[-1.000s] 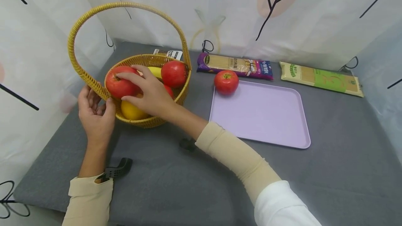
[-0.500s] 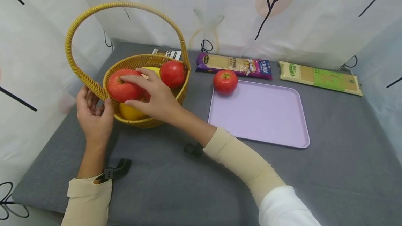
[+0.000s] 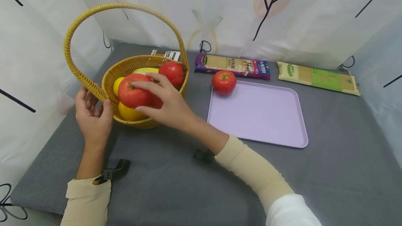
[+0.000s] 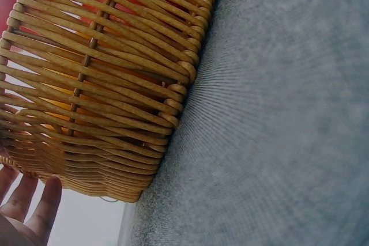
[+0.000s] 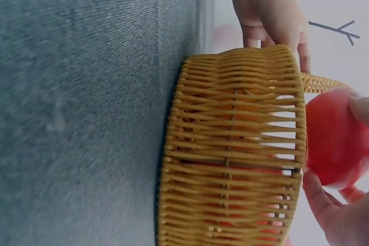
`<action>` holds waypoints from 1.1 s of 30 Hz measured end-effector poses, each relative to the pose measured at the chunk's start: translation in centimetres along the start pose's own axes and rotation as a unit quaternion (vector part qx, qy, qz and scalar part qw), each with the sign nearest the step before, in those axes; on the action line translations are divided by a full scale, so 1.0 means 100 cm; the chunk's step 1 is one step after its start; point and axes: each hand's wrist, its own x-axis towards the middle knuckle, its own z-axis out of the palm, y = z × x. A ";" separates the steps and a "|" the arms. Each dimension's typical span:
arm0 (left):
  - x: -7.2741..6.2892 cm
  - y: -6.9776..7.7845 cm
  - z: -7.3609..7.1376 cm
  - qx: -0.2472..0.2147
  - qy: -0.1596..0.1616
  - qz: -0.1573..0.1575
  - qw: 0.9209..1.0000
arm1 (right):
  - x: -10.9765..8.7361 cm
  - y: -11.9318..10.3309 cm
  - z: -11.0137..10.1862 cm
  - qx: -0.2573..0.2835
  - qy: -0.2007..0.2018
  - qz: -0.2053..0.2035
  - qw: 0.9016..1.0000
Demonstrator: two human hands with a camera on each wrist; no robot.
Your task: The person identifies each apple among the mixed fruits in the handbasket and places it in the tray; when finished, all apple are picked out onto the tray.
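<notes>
In the head view, my right hand (image 3: pixel 169 104) holds a large red apple (image 3: pixel 132 91) at the top of the yellow wicker basket (image 3: pixel 142 125), thumb on the near side and fingers over the top. The right wrist view shows this apple (image 5: pixel 331 136) level with the basket's rim. My left hand (image 3: pixel 95 119) grips the basket's left rim at the foot of its handle (image 3: pixel 70 41). Inside the basket are another red apple (image 3: pixel 172 73), an orange-yellow fruit (image 3: pixel 128 113), a small yellow fruit (image 3: pixel 116 85) and a longer yellow fruit (image 3: pixel 146 70), with more red fruit partly hidden behind my right hand.
A lilac tray (image 3: pixel 260 114) lies right of the basket, with a red apple (image 3: pixel 224 82) on its back left corner. Behind it lie a purple pasta packet (image 3: pixel 232 66) and a green-labelled packet (image 3: pixel 318 78). Another packet (image 3: pixel 166 54) shows behind the basket.
My right hand has drawn the apple rightward from the basket's left side, uncovering the small yellow fruit. My left hand stays at the rim.
</notes>
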 end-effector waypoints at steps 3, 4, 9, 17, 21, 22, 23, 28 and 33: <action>0.000 -0.006 0.000 -0.004 0.002 -0.001 1.000 | -0.005 0.001 -0.006 0.009 0.008 0.010 1.000; 0.000 -0.009 0.000 -0.009 0.007 -0.006 1.000 | -0.007 0.000 -0.008 0.011 0.009 0.013 1.000; 0.003 -0.025 -0.003 -0.008 0.009 -0.012 1.000 | -0.012 -0.004 -0.016 0.027 0.014 0.031 0.999; 0.003 -0.031 -0.004 -0.008 0.010 -0.010 1.000 | -0.017 -0.004 -0.031 0.016 0.027 0.028 0.999; 0.002 -0.030 -0.004 -0.007 0.010 -0.009 1.000 | -0.021 -0.002 -0.039 0.011 0.032 0.035 0.999; 0.002 -0.030 -0.004 -0.007 0.009 -0.007 1.000 | -0.022 -0.002 -0.041 0.009 0.034 0.037 0.999; 0.002 -0.030 -0.005 -0.007 0.007 -0.004 1.000 | -0.023 -0.002 -0.042 0.007 0.036 0.037 0.999; 0.002 -0.029 -0.004 -0.009 0.009 -0.009 1.000 | -0.030 0.000 -0.051 0.003 0.044 0.054 0.998; 0.002 -0.027 -0.004 -0.007 0.006 -0.010 1.000 | -0.037 0.004 -0.060 -0.004 0.053 0.084 0.995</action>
